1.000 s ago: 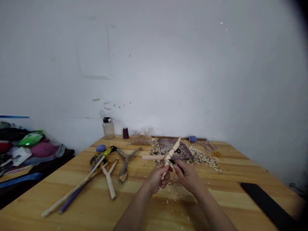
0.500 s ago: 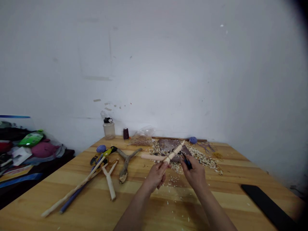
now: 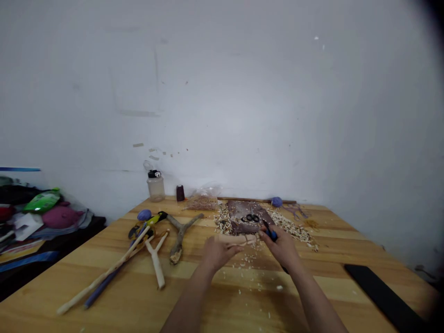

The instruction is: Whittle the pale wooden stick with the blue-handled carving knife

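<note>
My left hand [image 3: 219,252] is closed round a pale, peeled piece of wood [image 3: 236,239], which lies nearly level and is smeared by motion. Carved notches show near its right end. My right hand [image 3: 282,245] grips a knife with a blue and black handle [image 3: 272,234], its dark blade pointing up and left beside the wood's right end. Behind both hands, black scissors [image 3: 252,217] rest on a brown mat [image 3: 239,209] strewn with wood shavings [image 3: 289,226].
Left of my hands lie a forked branch [image 3: 180,233], a peeled fork [image 3: 157,266] and long sticks [image 3: 100,279]. A bottle [image 3: 156,188], a thread spool [image 3: 180,193] and a plastic bag [image 3: 204,200] stand near the wall. A black strip [image 3: 381,293] lies at right.
The wood in my left hand has swung from a raised diagonal to nearly level and lower, uncovering the scissors. My left hand has turned and moved slightly left.
</note>
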{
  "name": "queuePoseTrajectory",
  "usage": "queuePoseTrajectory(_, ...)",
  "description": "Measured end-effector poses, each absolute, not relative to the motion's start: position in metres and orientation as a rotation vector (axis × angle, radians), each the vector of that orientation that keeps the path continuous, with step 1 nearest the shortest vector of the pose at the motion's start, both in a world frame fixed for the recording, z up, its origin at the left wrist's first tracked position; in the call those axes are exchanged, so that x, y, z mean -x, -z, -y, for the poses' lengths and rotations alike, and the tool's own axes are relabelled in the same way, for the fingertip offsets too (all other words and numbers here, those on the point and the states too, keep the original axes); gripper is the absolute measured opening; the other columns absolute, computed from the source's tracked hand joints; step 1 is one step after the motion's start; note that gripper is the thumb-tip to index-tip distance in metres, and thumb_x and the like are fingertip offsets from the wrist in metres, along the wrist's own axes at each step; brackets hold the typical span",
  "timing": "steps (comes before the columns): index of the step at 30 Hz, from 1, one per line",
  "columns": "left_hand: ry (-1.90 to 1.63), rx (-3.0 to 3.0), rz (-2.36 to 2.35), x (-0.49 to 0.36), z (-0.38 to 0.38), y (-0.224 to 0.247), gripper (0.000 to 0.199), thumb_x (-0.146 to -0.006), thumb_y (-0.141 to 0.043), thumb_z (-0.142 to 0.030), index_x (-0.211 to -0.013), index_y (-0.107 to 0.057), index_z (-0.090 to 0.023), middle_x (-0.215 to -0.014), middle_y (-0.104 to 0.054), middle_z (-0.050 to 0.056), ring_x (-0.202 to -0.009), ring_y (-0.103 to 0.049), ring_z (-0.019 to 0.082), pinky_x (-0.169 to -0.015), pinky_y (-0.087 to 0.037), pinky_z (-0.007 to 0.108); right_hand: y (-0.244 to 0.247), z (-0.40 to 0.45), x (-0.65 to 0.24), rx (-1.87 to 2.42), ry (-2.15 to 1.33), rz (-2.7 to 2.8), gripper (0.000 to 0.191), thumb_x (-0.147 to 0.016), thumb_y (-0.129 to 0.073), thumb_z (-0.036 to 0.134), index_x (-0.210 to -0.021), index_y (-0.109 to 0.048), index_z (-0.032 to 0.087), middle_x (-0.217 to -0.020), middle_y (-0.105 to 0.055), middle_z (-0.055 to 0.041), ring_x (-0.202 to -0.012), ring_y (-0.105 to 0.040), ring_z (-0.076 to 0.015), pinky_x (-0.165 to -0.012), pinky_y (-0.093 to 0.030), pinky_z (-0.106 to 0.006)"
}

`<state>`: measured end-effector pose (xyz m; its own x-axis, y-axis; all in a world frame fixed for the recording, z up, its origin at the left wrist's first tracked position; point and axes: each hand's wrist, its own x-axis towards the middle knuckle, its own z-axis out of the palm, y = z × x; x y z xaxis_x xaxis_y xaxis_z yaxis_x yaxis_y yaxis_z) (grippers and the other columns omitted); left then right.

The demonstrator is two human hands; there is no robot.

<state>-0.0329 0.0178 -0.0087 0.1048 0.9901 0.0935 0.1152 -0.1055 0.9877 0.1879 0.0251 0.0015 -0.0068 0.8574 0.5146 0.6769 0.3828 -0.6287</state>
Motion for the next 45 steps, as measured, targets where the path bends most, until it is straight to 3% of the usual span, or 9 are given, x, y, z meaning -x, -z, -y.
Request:
queuePoseTrajectory(4, -1.382, -1.847, -1.479, 0.041, -0.018, -0.002, 0.027, -0.064, -0.066, -0.045, -0.054, -0.059, -0.021, -0.064, -0.055, 0.007, -0.086, -0.049, 0.026, -0.075, -0.033, 0.030, -0.002, -0.022, -0.179, 1.419, -0.445, 1.836, 0.030, -0.074, -0.052, 0.046, -0.078, -0.065, 0.020, -0.067, -0.065, -0.0014, -0.062, -0.059, -0.0179, -0.058, -0.041, -0.025)
queuePoseTrajectory(9, -1.747, -1.897, -1.743, 0.037, -0.006, -0.011, 0.023, -0.077, -0.053, -0.042, -0.079, -0.061, -0.021, -0.094, -0.059, 0.011, -0.102, -0.044, 0.026, -0.089, -0.028, 0.036, 0.001, -0.018, -0.150, 1.437, -0.399, 1.568, 0.033, -0.073, -0.051, 0.047, -0.076, -0.064, 0.017, -0.061, -0.064, -0.0024, -0.058, -0.058, -0.0180, -0.055, -0.041, -0.025)
queuePoseTrajectory(13, -1.553, -1.543, -1.383, 0.017, -0.009, -0.001, 0.034, -0.075, -0.051, -0.053, -0.075, -0.056, -0.019, -0.070, -0.056, 0.005, -0.076, -0.052, 0.020, -0.071, -0.038, 0.031, 0.004, -0.010, -0.128, 1.326, -0.366, 1.438, 0.038, -0.076, -0.049, 0.048, -0.091, -0.062, 0.015, -0.073, -0.066, -0.0054, -0.063, -0.059, -0.0185, -0.059, -0.044, -0.026)
queuePoseTrajectory(18, -1.638, -0.796, -0.623, 0.017, -0.023, 0.000, 0.042, -0.068, -0.061, -0.052, -0.088, -0.047, -0.018, -0.069, -0.053, -0.002, -0.064, -0.055, 0.012, -0.059, -0.043, 0.023, 0.010, 0.001, -0.109, 1.075, -0.513, 1.704, 0.031, -0.077, -0.052, 0.042, -0.096, -0.063, 0.020, -0.090, -0.067, -0.0050, -0.078, -0.060, -0.0186, -0.071, -0.046, -0.027)
queuePoseTrajectory(24, -1.438, -0.595, -0.571, 0.050, -0.027, -0.013, 0.043, -0.074, -0.049, -0.060, -0.081, -0.049, -0.017, -0.045, -0.026, -0.011, -0.031, -0.018, 0.002, -0.031, -0.011, 0.014, 0.019, -0.008, -0.118, 1.076, -0.703, 1.357, 0.039, -0.077, -0.049, 0.052, -0.092, -0.055, 0.017, -0.055, -0.053, 0.0021, -0.048, -0.050, -0.0130, -0.049, -0.042, -0.023)
queuePoseTrajectory(29, -1.358, -0.594, -0.738, 0.043, -0.026, -0.007, 0.058, -0.069, -0.031, -0.075, -0.065, -0.045, -0.019, -0.038, -0.024, -0.010, -0.027, -0.016, 0.003, -0.029, -0.010, 0.017, 0.027, -0.021, -0.126, 1.052, -0.756, 1.334, 0.040, -0.076, -0.049, 0.055, -0.092, -0.052, 0.018, -0.055, -0.051, 0.0033, -0.048, -0.049, -0.0131, -0.048, -0.041, -0.024)
queuePoseTrajectory(33, -1.413, -0.656, -0.782, 0.036, -0.027, -0.001, 0.061, -0.066, -0.032, -0.078, -0.053, -0.039, -0.018, -0.040, -0.037, -0.006, -0.033, -0.036, 0.005, -0.032, -0.021, 0.017, 0.031, -0.024, -0.124, 1.091, -0.818, 1.331, 0.044, -0.070, -0.053, 0.058, -0.086, -0.054, 0.017, -0.053, -0.051, 0.0030, -0.047, -0.047, -0.0133, -0.047, -0.040, -0.024)
queuePoseTrajectory(38, -1.435, -0.720, -0.708, 0.034, -0.029, 0.003, 0.046, -0.069, -0.052, -0.062, -0.079, -0.053, -0.018, -0.060, -0.055, -0.003, -0.040, -0.046, 0.007, -0.033, -0.026, 0.017, 0.020, -0.014, -0.126, 1.083, -0.778, 1.350, 0.038, -0.075, -0.051, 0.054, -0.086, -0.054, 0.017, -0.049, -0.041, 0.0063, -0.043, -0.038, -0.0097, -0.041, -0.032, -0.021)
queuePoseTrajectory(45, -1.442, -0.715, -0.599, 0.032, -0.029, 0.004, 0.045, -0.064, -0.068, -0.043, -0.097, -0.049, -0.020, -0.066, -0.056, -0.002, -0.047, -0.048, 0.006, -0.039, -0.030, 0.015, 0.015, -0.008, -0.126, 1.005, -0.818, 1.463, 0.041, -0.078, -0.046, 0.055, -0.096, -0.049, 0.018, -0.054, -0.047, 0.0049, -0.042, -0.042, -0.0096, -0.040, -0.033, -0.020)
